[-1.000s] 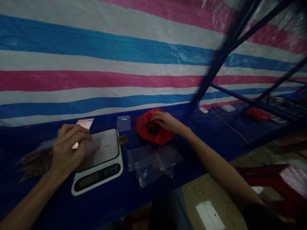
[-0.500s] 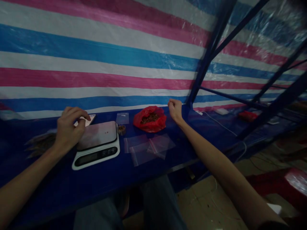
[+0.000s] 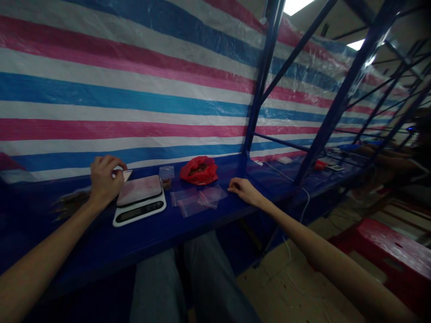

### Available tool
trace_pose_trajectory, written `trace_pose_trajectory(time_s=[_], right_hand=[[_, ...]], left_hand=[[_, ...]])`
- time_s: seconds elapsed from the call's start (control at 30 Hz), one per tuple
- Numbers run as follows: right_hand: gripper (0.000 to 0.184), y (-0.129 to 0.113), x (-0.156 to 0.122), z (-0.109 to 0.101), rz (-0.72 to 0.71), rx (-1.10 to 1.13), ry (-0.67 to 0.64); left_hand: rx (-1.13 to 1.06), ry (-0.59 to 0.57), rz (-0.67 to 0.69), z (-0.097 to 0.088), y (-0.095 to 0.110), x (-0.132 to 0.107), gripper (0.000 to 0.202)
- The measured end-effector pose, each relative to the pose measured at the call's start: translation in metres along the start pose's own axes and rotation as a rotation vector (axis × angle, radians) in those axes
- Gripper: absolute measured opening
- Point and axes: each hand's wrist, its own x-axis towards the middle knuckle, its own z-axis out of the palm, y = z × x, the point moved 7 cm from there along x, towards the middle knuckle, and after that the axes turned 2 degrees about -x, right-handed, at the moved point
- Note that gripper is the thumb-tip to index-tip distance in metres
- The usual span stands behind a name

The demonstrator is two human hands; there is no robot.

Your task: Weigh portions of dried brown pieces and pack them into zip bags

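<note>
My left hand (image 3: 104,178) hovers with curled fingers at the far left corner of a white kitchen scale (image 3: 139,199), beside a lit phone (image 3: 126,175); whether it holds anything I cannot make out. My right hand (image 3: 245,190) rests fingers-down on the blue shelf (image 3: 208,224), just right of several clear zip bags (image 3: 197,199). A red plastic bag (image 3: 199,170) with dark brown pieces lies open behind those bags. A small clear bag (image 3: 166,172) and a little cup of brown pieces (image 3: 166,183) stand by the scale.
A striped pink, white and blue tarp (image 3: 134,98) backs the shelf. Blue metal uprights (image 3: 264,76) divide the bays. A white cable (image 3: 289,179) runs along the shelf to the right. Another person (image 3: 404,152) sits far right. A red stool (image 3: 393,251) stands at right.
My right hand left the red bag, rose toward the upright, then came down onto the shelf beside the zip bags. The camera tilted up and back. My left hand stayed near the scale.
</note>
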Motion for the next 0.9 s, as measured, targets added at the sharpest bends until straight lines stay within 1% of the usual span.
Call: trace_pose_trajectory(time_s=[0.1, 0.13, 0.17, 0.23, 0.27, 0.33, 0.37, 0.43, 0.47, 0.5, 0.53, 0.57, 0.6, 0.67, 0.73, 0.83, 0.9], right_hand=[[0.019, -0.015, 0.04, -0.021, -0.004, 0.003, 0.182], [0.02, -0.022, 0.058, -0.026, -0.008, -0.005, 0.23], [0.02, -0.03, 0.077, -0.028, -0.018, -0.024, 0.242], [0.017, -0.045, 0.116, -0.02, -0.061, -0.036, 0.161], [0.015, -0.052, 0.133, -0.01, -0.087, -0.033, 0.083], [0.011, -0.063, 0.161, 0.016, -0.138, -0.015, -0.104], [0.009, -0.067, 0.17, 0.031, -0.169, 0.001, -0.208], [0.005, -0.076, 0.178, 0.062, -0.27, 0.038, -0.415], [0.011, -0.079, 0.178, 0.075, -0.334, 0.049, -0.493], [0.017, -0.081, 0.177, 0.085, -0.396, 0.052, -0.542], [0.024, -0.083, 0.176, 0.093, -0.454, 0.047, -0.56], [0.029, -0.082, 0.175, 0.097, -0.496, 0.037, -0.541], [0.032, -0.081, 0.174, 0.099, -0.518, 0.028, -0.493], [0.033, -0.076, 0.173, 0.099, -0.531, 0.026, -0.396], [0.027, -0.071, 0.169, 0.098, -0.54, 0.033, -0.348], [0.013, -0.069, 0.162, 0.094, -0.569, 0.061, -0.351], [0.011, -0.07, 0.16, 0.089, -0.579, 0.081, -0.343]], left_hand=[[-0.029, 0.011, 0.036, -0.004, 0.008, 0.0, 0.018], [-0.038, 0.024, 0.053, -0.005, 0.01, 0.0, 0.019], [-0.044, 0.039, 0.069, -0.007, 0.011, -0.001, 0.02], [-0.049, 0.046, 0.09, -0.007, 0.013, -0.002, 0.021], [-0.054, 0.04, 0.094, -0.006, 0.013, -0.002, 0.022], [-0.075, 0.02, 0.096, -0.003, 0.013, -0.003, 0.023], [-0.091, 0.017, 0.096, -0.002, 0.014, -0.003, 0.023], [-0.13, 0.027, 0.088, -0.002, 0.016, -0.003, 0.024], [-0.15, 0.036, 0.074, -0.002, 0.017, -0.003, 0.024], [-0.166, 0.041, 0.057, -0.002, 0.018, -0.003, 0.024], [-0.176, 0.039, 0.039, -0.002, 0.02, -0.002, 0.025], [-0.182, 0.031, 0.022, -0.001, 0.021, -0.002, 0.025], [-0.186, 0.014, 0.011, 0.0, 0.023, -0.002, 0.024], [-0.199, -0.019, -0.002, 0.002, 0.026, -0.002, 0.024], [-0.217, -0.037, 0.0, 0.003, 0.03, -0.003, 0.025], [-0.22, -0.056, 0.008, 0.005, 0.034, -0.004, 0.026], [-0.213, -0.072, 0.0, 0.005, 0.035, -0.004, 0.026]])
